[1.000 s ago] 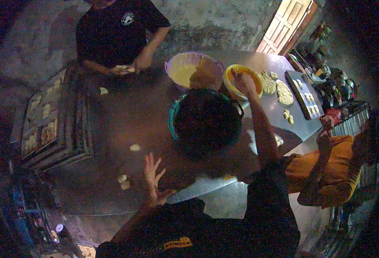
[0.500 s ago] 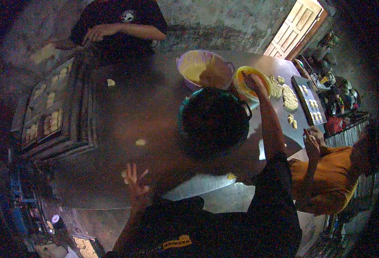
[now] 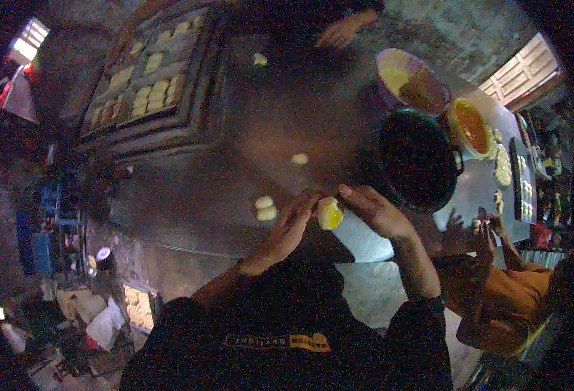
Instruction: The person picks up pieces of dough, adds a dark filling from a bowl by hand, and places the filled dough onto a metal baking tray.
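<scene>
Close in front of me, a piece of pale dough with bright yellow filling (image 3: 330, 214) sits between my two hands. My left hand (image 3: 285, 228) grips its left side with bent fingers. From the other side, my right hand (image 3: 379, 214) holds it with the fingers brought in toward the top. Two dough pieces (image 3: 265, 208) lie together on the metal table just left of my left hand. A single dough piece (image 3: 299, 158) lies farther off. Over to the right stands a bowl of orange-yellow filling (image 3: 474, 129).
A dark round pot (image 3: 417, 159) and a purple tub (image 3: 404, 78) stand beside the bowl. Stacked trays (image 3: 199, 98) bearing dough pieces fill the far left. At the right, a person in orange (image 3: 508, 293) handles dough; another person's hand (image 3: 349, 29) shows across the table.
My right hand has come out of the filling bowl and back toward me. My left hand, spread before, now grips the dough with my right. The view has swung left.
</scene>
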A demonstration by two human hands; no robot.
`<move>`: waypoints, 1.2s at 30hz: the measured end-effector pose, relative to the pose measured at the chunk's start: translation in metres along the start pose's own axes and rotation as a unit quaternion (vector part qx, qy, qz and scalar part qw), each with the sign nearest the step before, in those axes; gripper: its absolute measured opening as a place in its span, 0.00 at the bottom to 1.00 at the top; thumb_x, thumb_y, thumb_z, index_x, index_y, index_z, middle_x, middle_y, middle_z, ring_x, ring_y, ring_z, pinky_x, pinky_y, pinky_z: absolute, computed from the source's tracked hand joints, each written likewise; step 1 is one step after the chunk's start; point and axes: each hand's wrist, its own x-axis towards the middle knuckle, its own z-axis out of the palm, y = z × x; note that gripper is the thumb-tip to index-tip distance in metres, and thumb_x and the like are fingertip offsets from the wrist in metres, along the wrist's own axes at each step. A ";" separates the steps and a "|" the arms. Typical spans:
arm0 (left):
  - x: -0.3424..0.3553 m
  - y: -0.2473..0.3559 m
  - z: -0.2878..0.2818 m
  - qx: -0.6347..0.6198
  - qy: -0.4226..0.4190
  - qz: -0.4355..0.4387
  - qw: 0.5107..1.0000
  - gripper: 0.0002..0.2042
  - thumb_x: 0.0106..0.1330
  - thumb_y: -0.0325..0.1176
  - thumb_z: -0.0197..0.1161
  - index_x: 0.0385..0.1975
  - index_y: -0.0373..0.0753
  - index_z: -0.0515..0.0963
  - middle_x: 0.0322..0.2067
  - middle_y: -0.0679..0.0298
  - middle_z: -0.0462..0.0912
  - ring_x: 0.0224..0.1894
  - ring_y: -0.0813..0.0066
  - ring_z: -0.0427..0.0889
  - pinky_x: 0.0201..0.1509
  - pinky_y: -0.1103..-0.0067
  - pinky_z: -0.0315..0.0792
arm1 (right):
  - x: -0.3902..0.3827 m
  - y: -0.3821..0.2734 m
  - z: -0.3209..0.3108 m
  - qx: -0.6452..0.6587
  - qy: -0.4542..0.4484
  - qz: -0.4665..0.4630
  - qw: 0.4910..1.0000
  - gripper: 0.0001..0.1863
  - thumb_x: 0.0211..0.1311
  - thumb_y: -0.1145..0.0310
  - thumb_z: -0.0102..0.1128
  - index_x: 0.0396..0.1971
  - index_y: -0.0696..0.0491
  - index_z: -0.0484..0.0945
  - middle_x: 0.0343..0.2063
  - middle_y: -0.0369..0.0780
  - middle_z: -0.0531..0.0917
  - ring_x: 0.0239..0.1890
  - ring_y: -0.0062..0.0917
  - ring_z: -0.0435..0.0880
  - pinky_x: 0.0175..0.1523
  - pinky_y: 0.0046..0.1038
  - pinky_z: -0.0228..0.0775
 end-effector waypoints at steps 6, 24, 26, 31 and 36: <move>-0.024 0.035 -0.036 0.032 0.104 -0.027 0.994 0.14 0.75 0.34 0.56 0.55 0.34 0.75 0.54 0.59 0.78 0.55 0.67 0.78 0.58 0.72 0.73 | 0.036 -0.004 0.075 -0.384 0.179 -0.246 0.872 0.22 0.67 0.71 0.59 0.60 0.59 0.73 0.48 0.45 0.84 0.50 0.41 0.81 0.63 0.37 0.66; -0.033 0.048 -0.103 0.028 -0.081 0.005 0.996 0.19 0.60 0.25 0.71 0.53 0.44 0.80 0.45 0.65 0.82 0.46 0.68 0.82 0.54 0.74 0.76 | 0.003 0.011 0.160 -0.225 0.259 -0.222 0.913 0.14 0.59 0.77 0.68 0.44 0.57 0.79 0.34 0.39 0.86 0.30 0.26 0.88 0.38 0.27 0.81; -0.038 0.056 -0.100 -0.025 -0.084 -0.054 0.995 0.17 0.61 0.26 0.71 0.51 0.43 0.81 0.44 0.64 0.83 0.45 0.69 0.83 0.53 0.74 0.77 | 0.004 0.005 0.156 -0.131 0.254 -0.136 0.949 0.11 0.58 0.78 0.68 0.40 0.60 0.79 0.33 0.40 0.86 0.25 0.24 0.86 0.32 0.24 0.78; -0.046 0.076 -0.081 0.177 -0.070 0.143 0.971 0.11 0.65 0.30 0.69 0.46 0.38 0.83 0.40 0.64 0.86 0.44 0.70 0.84 0.52 0.75 0.78 | 0.005 0.014 0.138 -0.134 0.228 -0.099 0.959 0.16 0.56 0.80 0.69 0.46 0.58 0.81 0.43 0.42 0.83 0.33 0.22 0.84 0.34 0.23 0.76; -0.046 0.062 -0.058 0.141 0.064 -0.015 0.988 0.11 0.69 0.32 0.64 0.47 0.34 0.80 0.43 0.59 0.86 0.48 0.69 0.85 0.55 0.72 0.79 | 0.001 0.028 0.121 -0.259 0.222 -0.241 0.908 0.24 0.54 0.79 0.71 0.54 0.51 0.83 0.56 0.42 0.76 0.46 0.25 0.80 0.43 0.28 0.75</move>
